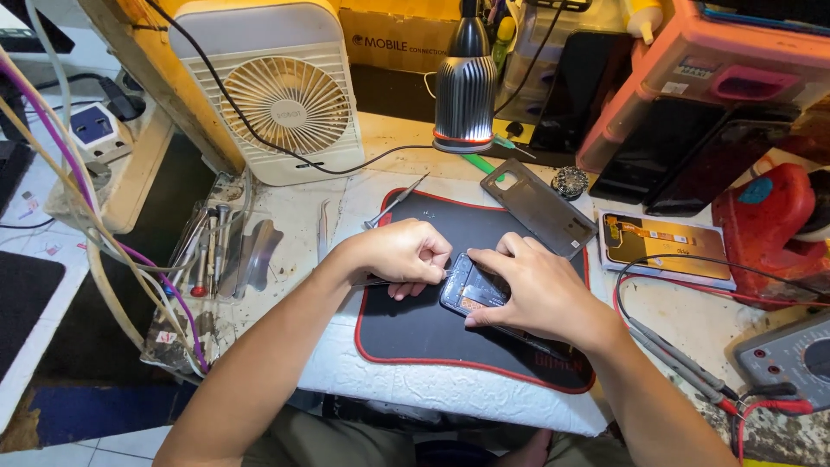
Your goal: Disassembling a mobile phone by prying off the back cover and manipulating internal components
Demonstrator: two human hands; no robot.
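Head view: on the black mat (pixel 432 337), the opened phone (pixel 471 290) lies pinned under the right hand (pixel 536 294). The left hand (pixel 406 255) pinches a thin tool at its edge. A slip could gouge the exposed parts; the back cover (pixel 538 207) lies just beyond.

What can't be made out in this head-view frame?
- Opened phone: mostly covered by the right hand; inner parts too small.
- Left hand: fingertips curled under, so any tool in its grip is hidden.
- Multimeter: cut off by the right edge.
- Desk lamp: top cut off by the upper edge.
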